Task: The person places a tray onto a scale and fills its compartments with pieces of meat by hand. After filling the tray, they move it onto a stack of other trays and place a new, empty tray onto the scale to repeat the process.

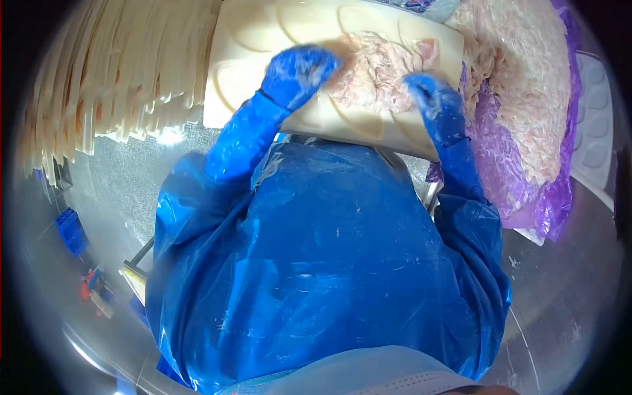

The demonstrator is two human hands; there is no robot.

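Note:
A pale mould tray (232,78) with rounded hollows lies in front of me, and a heap of raw minced meat (375,76) covers its middle. My left hand (301,71), in a blue glove smeared with meat, is at the heap's left side. Its fingers are curled closed, and whatever they may hold is hidden. At the heap's right edge is my right hand (434,99), also gloved in blue. Its fingers are bent but apart, pointing in at the meat, with nothing visible held. A small pinkish piece of meat (428,50) sits at the heap's upper right.
Stacked pale trays (125,66) stand on the left. To the right, a large mass of minced meat (526,85) rests on purple plastic film (497,141). Another white mould tray (596,118) is beyond it. A metal surface (112,178) shows at lower left.

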